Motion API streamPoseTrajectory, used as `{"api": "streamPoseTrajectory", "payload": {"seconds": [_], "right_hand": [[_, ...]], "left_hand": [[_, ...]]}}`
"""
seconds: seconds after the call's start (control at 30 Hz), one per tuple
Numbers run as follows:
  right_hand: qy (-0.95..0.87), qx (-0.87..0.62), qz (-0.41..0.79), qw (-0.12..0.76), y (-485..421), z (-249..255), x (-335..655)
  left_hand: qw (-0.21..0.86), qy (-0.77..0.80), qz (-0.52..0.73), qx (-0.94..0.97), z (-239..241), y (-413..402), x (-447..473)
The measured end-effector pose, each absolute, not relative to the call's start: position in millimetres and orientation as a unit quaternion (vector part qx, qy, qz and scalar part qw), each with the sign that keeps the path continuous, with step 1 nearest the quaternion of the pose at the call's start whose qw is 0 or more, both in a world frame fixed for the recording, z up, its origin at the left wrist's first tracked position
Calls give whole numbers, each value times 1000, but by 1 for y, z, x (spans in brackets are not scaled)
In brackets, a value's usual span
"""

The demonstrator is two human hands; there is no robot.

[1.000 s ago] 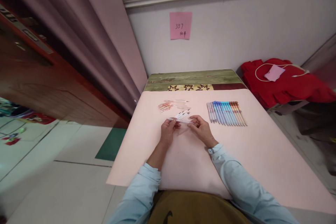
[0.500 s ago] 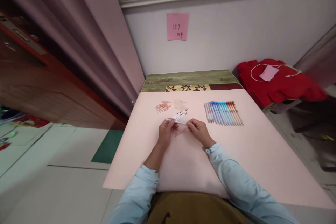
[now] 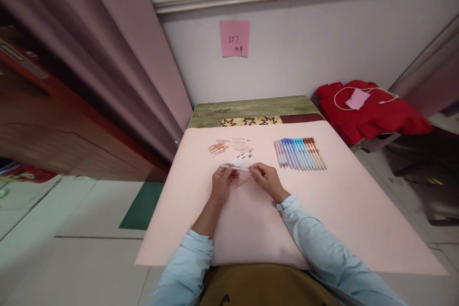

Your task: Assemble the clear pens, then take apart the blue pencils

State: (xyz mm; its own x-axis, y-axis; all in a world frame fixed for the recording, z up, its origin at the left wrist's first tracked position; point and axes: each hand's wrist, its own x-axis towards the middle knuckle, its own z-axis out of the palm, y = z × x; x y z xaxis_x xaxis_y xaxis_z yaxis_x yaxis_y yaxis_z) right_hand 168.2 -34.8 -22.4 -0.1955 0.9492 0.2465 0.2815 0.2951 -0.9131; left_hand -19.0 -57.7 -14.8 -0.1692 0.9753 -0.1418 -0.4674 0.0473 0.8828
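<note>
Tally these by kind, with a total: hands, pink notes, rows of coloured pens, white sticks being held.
Hands: 2 (left hand, right hand)
Pink notes: 2 (wall note, cloth note)
Rows of coloured pens: 1 (pen row)
White sticks being held: 1 (white stick)
Total: 6

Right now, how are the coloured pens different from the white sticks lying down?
The coloured pens lie in a neat row; the white sticks lie in a slanted bunch. The coloured pens show blues and browns; the white sticks have dark tips. Both lie on the pink sheet.
</note>
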Motion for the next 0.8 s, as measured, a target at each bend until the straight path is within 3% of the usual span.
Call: {"api": "streamPoseTrajectory", "payload": {"seconds": [0.5, 0.8], "right_hand": [[-717, -463, 320, 412, -38, -21, 169], [-807, -455, 113, 358, -44, -18, 165]], "left_hand": [[571, 442, 622, 303, -13, -59, -18], [511, 475, 631, 339, -20, -60, -12]]}}
